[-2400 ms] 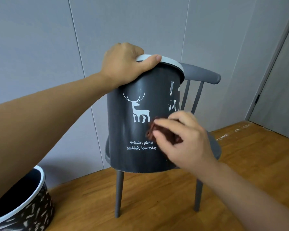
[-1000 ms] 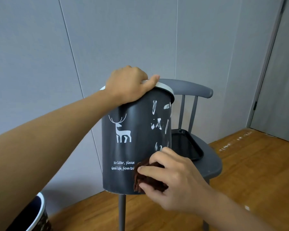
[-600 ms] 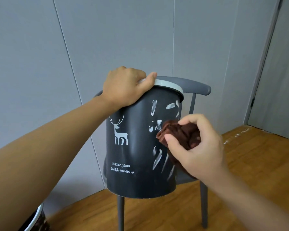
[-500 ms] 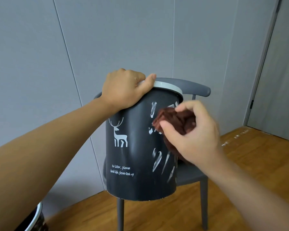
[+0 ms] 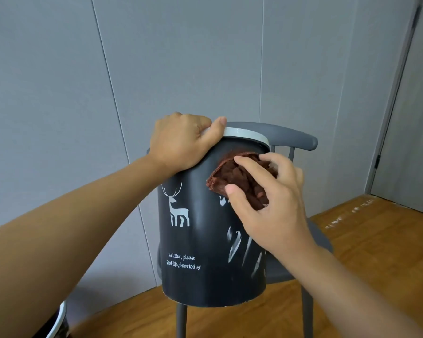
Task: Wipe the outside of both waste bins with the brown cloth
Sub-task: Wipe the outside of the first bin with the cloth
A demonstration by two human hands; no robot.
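The right hand (image 5: 271,203) is clenching the bunched brown cloth (image 5: 239,181) against the dark bin (image 5: 195,240) at about one o'clock on its near face, just under the white rim — a moment ago it was rubbing near the base, so the wiping is climbing and this side is probably nearly covered. The left hand (image 5: 181,142) is gripping the rim at eleven o'clock, holding the bin in front of the grey chair (image 5: 300,140). Its long axis is running near upright, mouth up and leaning slightly away. The second bin (image 5: 59,320), at seven o'clock, is waiting.
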